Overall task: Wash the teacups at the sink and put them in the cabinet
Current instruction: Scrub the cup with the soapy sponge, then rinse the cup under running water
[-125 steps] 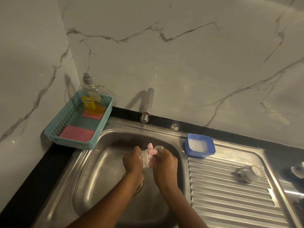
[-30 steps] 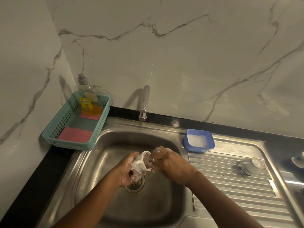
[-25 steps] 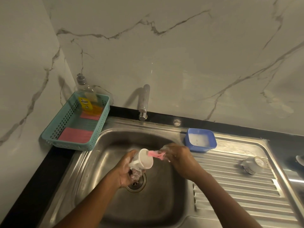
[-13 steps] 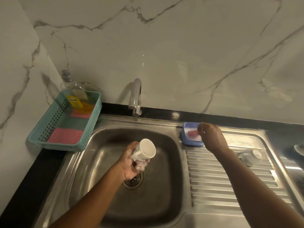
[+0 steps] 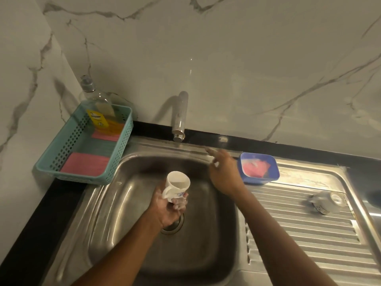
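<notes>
Head view: left hand (image 5: 166,211) holds teacup (image 5: 177,185), mouth tilted upward.

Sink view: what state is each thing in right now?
Teacup: gripped by the sudsy left hand over the sink.
Right hand: open, empty, beside the blue tub.
Tap: no water visible.
Pink sponge: lying in the blue tub.
Second teacup: on its side on the drainboard.
Soap bottle: upright, partly full, in the teal basket.

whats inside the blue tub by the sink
A pink scrubber lies inside the blue tub, with whitish suds along its upper edge. The tub's floor beneath the scrubber is covered, so how much soapy water it holds cannot be seen.
</notes>
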`<act>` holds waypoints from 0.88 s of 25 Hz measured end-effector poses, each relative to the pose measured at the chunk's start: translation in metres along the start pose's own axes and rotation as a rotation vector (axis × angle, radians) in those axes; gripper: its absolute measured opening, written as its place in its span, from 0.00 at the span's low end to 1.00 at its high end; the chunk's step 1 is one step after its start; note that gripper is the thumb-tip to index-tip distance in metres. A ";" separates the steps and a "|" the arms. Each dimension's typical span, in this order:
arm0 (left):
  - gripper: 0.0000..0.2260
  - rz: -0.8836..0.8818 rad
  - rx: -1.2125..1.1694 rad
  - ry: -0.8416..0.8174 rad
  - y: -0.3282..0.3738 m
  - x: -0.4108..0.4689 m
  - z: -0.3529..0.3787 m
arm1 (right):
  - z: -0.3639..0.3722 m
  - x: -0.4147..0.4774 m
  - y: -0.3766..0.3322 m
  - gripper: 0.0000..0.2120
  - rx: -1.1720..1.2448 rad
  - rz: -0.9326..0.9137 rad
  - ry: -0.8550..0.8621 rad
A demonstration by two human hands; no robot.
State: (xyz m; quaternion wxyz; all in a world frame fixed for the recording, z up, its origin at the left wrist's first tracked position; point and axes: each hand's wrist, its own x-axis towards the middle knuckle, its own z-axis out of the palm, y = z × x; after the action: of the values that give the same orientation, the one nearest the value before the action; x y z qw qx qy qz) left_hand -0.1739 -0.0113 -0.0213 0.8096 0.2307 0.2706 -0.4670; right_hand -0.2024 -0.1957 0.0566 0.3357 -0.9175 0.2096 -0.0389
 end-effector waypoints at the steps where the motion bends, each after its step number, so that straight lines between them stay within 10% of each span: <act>1: 0.22 -0.007 -0.001 -0.006 0.000 0.000 -0.002 | 0.012 0.009 -0.016 0.27 0.016 -0.031 -0.074; 13: 0.23 -0.072 0.052 0.008 0.037 0.013 -0.027 | 0.077 0.047 -0.069 0.17 0.241 0.198 -0.032; 22: 0.23 -0.051 0.094 0.031 0.044 0.015 -0.038 | 0.098 0.061 -0.065 0.28 0.112 0.196 -0.064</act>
State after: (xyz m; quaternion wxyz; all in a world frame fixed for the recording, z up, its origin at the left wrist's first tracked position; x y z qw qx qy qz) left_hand -0.1374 0.0232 -0.0547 0.7815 0.2687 0.2667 -0.4959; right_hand -0.1027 -0.1174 0.0178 0.3950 -0.8732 0.2851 0.0121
